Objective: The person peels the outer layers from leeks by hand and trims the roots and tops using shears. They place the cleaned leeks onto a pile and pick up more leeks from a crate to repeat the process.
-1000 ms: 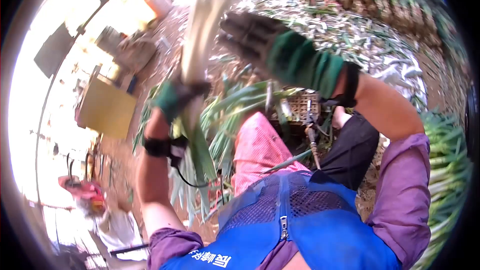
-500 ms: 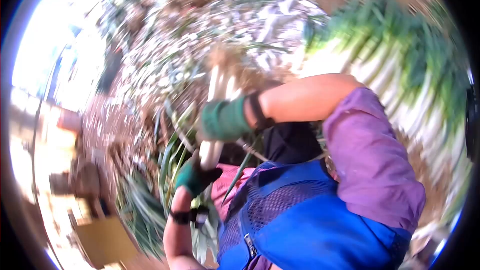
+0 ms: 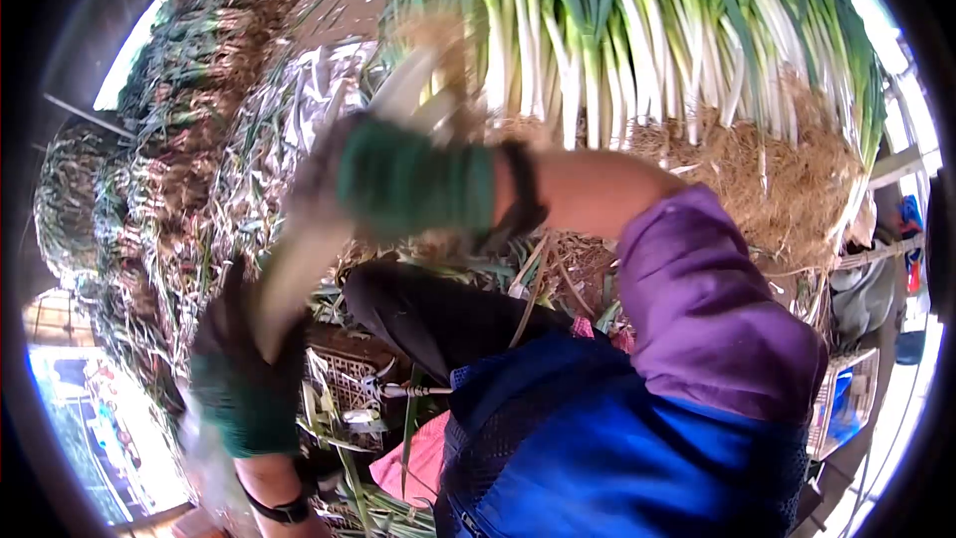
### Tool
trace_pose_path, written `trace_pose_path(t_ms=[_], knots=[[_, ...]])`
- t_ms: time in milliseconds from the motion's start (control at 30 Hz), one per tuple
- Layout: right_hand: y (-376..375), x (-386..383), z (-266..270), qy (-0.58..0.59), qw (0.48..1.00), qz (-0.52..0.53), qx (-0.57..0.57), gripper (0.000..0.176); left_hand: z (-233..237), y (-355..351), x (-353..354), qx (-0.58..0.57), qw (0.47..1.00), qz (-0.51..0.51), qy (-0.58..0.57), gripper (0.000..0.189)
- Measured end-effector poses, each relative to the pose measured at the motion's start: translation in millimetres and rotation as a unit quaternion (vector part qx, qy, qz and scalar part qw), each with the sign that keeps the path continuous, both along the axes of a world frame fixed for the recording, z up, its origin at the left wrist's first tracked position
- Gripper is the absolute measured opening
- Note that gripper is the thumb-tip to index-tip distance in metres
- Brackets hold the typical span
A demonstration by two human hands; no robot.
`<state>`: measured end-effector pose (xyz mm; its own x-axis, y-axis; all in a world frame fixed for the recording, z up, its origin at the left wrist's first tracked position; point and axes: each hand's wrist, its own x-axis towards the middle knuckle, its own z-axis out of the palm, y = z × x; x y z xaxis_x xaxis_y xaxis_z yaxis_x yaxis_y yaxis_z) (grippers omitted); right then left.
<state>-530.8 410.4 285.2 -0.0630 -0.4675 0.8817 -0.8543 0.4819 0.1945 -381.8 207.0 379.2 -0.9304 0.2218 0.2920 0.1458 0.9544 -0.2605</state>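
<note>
A small bunch of leeks [image 3: 299, 264] runs diagonally across the middle left, blurred by motion, its brown roots [image 3: 443, 45] at the upper end. My right hand [image 3: 383, 174], in a green and dark glove, is closed round the stems below the roots. Lower down, my left hand [image 3: 244, 359] in a matching glove grips the other end of the bunch. The bunch's leaf end is hidden behind the left hand. Beyond my right forearm lies a long row of leeks [image 3: 637, 50], white stems and roots towards me.
Leaf scraps [image 3: 224, 209] cover the ground at the left, with rows of heaped plants [image 3: 189, 70] farther back. A plastic crate [image 3: 344, 379] sits by my dark-trousered knee [image 3: 398, 309]. Another crate [image 3: 846, 403] holds something blue at the right.
My view has swung to the right, bringing the leek row to the top centre. Both hands, still on the bunch, appear farther left and wider apart, with the bunch more slanted.
</note>
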Motion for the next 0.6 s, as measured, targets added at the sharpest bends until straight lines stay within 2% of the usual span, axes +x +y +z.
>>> trace_pose_path(t_ms=[33,67,100,133,167,200,233,267,300,333,400,433,500,533,600], knots=[[35.1,-15.6,7.3,0.031,0.993,-0.111,0.012,0.015,18.4,23.3,-16.1,-0.014,0.991,-0.068,0.113,0.070],[69.5,-32.9,11.9,-0.018,0.993,-0.114,-0.004,0.044,28.3,28.0,-33.3,0.022,0.974,-0.112,0.194,0.067],[109.9,-36.1,36.0,-0.229,0.957,-0.170,0.057,0.051,38.3,29.6,-39.0,0.020,0.966,-0.119,0.227,0.066],[153.2,-65.1,19.9,-0.126,0.978,-0.160,-0.049,0.044,44.3,31.1,-44.9,0.018,0.958,-0.125,0.259,0.064],[191.3,-59.7,29.5,-0.164,0.960,-0.207,-0.097,0.038,42.4,29.2,-45.9,0.082,0.960,-0.123,0.238,0.060],[234.9,-74.2,24.1,-0.233,0.921,-0.296,-0.105,0.030,39.4,16.0,-48.2,0.067,0.970,-0.108,0.209,0.059],[241.1,-50.2,54.1,-0.318,0.834,-0.416,-0.171,0.061,30.1,0.7,-50.4,0.076,0.977,-0.075,0.183,0.060],[268.9,-55.4,44.5,-0.302,0.785,-0.502,-0.200,0.050,15.9,-16.0,-52.3,0.086,0.983,-0.043,0.157,0.060],[337.7,-89.2,-3.2,-0.195,0.851,-0.460,-0.161,0.044,1.1,-33.9,-52.3,0.066,0.990,-0.010,0.125,0.061],[364.8,-96.0,-20.9,-0.261,0.800,-0.510,-0.176,0.049,-16.5,-54.2,-50.5,0.046,0.994,0.024,0.093,0.062],[414.7,-113.4,-65.3,-0.371,0.695,-0.586,-0.190,0.057,-65.4,-103.0,-41.9,0.084,0.994,0.059,0.047,0.059],[435.7,-122.4,-97.7,-0.417,0.644,-0.610,-0.197,0.059,-86.6,-119.1,-36.9,0.117,0.987,0.105,0.014,0.062],[473.6,-136.4,-161.0,-0.534,0.526,-0.612,-0.251,0.078,-124.7,-139.3,-22.0,0.142,0.969,0.192,-0.069,0.068],[493.9,-151.6,-202.0,-0.527,0.481,-0.652,-0.258,0.080,-140.5,-145.7,-15.9,0.130,0.957,0.233,-0.117,0.071],[493.4,-152.1,-207.9,-0.546,0.526,-0.611,-0.227,0.079,-176.2,-154.5,2.3,0.206,0.925,0.278,-0.158,0.076]])
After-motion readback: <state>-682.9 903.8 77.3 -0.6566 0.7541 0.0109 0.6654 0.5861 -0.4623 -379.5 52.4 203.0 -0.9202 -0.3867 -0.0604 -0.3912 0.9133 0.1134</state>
